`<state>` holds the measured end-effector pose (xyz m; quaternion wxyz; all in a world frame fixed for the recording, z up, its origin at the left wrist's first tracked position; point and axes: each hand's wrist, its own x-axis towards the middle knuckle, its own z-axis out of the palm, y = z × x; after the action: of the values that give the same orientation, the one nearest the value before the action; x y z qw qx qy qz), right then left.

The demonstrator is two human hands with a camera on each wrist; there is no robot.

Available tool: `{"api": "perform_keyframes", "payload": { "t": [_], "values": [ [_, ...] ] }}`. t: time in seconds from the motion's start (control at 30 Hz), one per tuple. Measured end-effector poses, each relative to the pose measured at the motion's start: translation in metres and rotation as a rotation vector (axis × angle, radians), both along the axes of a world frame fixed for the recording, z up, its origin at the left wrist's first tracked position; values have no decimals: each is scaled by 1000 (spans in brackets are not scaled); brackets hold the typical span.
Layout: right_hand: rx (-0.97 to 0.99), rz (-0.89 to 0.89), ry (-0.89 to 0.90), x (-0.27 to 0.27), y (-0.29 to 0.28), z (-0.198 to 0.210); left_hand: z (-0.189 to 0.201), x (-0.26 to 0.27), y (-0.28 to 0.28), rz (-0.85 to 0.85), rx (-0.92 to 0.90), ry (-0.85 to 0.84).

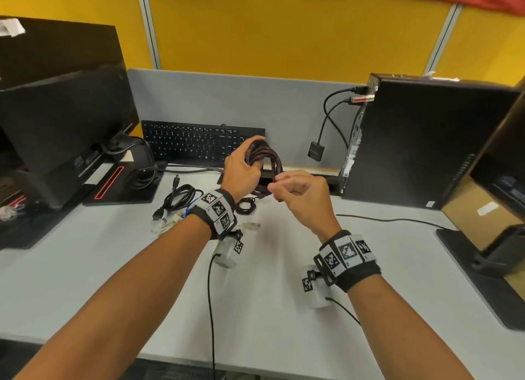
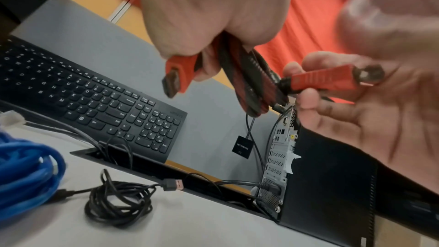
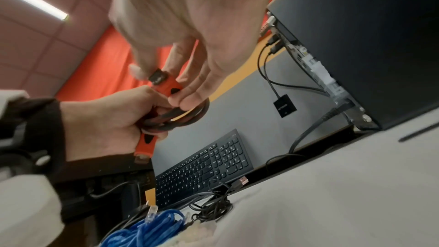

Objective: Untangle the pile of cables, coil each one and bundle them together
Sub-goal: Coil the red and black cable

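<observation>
While gripping coil (image 1: 262, 158): left hand (image 1: 241, 172) raised

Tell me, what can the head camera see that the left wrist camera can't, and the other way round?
Only the head view shows the two monitors, one at the left, and both wristbands. Only the left wrist view shows the red-and-black cable's two orange plugs: one below the left hand, one pinched by the right hand. Both show the keyboard, the computer tower and the coiled red-and-black cable.
</observation>
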<state>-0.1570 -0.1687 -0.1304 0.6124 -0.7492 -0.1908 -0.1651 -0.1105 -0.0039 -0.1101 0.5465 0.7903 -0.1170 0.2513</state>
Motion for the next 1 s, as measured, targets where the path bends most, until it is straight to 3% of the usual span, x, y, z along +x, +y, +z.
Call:
{"api": "perform_keyframes", "payload": {
  "t": [0.1,0.23,0.33,0.43,0.5,0.63,0.73,0.83,1.0],
  "values": [
    [14,-43,155,2,0,1,4,3,4,-79,7,-17],
    [-64,42,331,1,-6,9,1,2,7,-170,63,0],
    [-156,88,383,-2,-4,14,-4,-1,1,-94,21,-83],
    [-102,171,436,-6,-5,15,-7,-5,-7,0,-145,-175],
    [-110,206,446,-9,-10,12,-5,-1,-4,101,-254,-187],
    [-319,182,428,-14,-20,7,5,17,13,330,-507,-68],
    [-452,206,420,-12,-16,7,-1,15,7,306,-407,-70],
    [-443,252,407,-12,-4,4,-2,11,1,224,-348,-100],
    [-473,248,359,-8,-12,-3,11,14,14,225,-386,-108]
  ]
}}
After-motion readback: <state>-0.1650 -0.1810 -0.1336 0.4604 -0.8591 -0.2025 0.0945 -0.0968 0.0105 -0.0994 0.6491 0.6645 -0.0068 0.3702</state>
